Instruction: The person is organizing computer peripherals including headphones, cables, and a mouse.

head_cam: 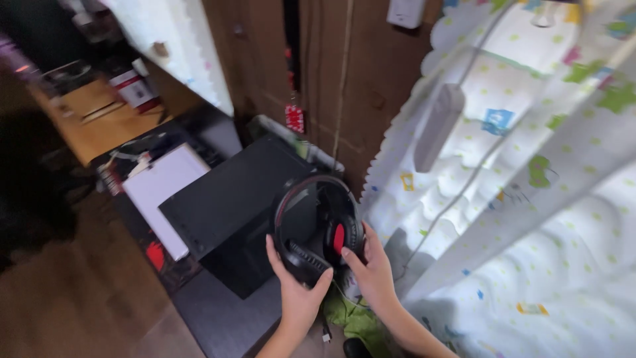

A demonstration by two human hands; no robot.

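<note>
Bedding (pixel 530 219) fills the right side of the room, a white quilted cover dotted with small coloured shapes, with a white power strip (pixel 438 127) and its cord lying across it, probably left there to stay within reach of the bed. Behind it runs a brown wooden wall (pixel 358 79). On the left a wooden desk (pixel 99 126) holds a red-and-white can and some clutter too blurred to name. Nearer in sits a black box-like case (pixel 225 199), with a white board (pixel 162 185) lying flat beside it.

Over the case's near edge the person holds a black headset (pixel 318 229) with a red patch inside one ear cup, its band arching up and away from them. It hangs in the air between both hands, clear of the case top, gripped at the cups so the band stays free.

The left hand (pixel 298 295) cups the lower left ear cup from beneath, fingers curled up around it and thumb along its side, closed on it. The right hand (pixel 374 268) grips the right cup, thumb pressing near the red patch, fingers wrapped behind. A thin cable dangles below the hands towards something green.
</note>
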